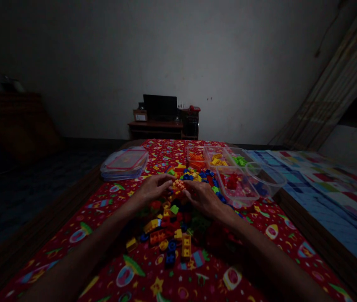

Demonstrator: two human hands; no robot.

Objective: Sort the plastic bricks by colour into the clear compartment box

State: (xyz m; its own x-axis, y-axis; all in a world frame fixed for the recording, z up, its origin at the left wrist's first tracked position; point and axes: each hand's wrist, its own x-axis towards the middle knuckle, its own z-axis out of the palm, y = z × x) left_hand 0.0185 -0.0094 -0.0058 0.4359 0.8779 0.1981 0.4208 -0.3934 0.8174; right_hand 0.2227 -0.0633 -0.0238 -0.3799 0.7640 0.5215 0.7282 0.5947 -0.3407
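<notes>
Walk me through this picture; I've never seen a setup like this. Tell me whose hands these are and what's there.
There is no machine here: one person works bare-handed, and a camera worn on the head looks forward and down past the forearms. The left hand and right hand meet over a pile of colourful toy bricks, with orange studded pieces between the fingertips; how firmly they are held is too dark to tell. Beneath is a red patterned cloth. Clear containers with bricks grouped by colour stand to the right, and stacked clear plastic lids lie to the left.
</notes>
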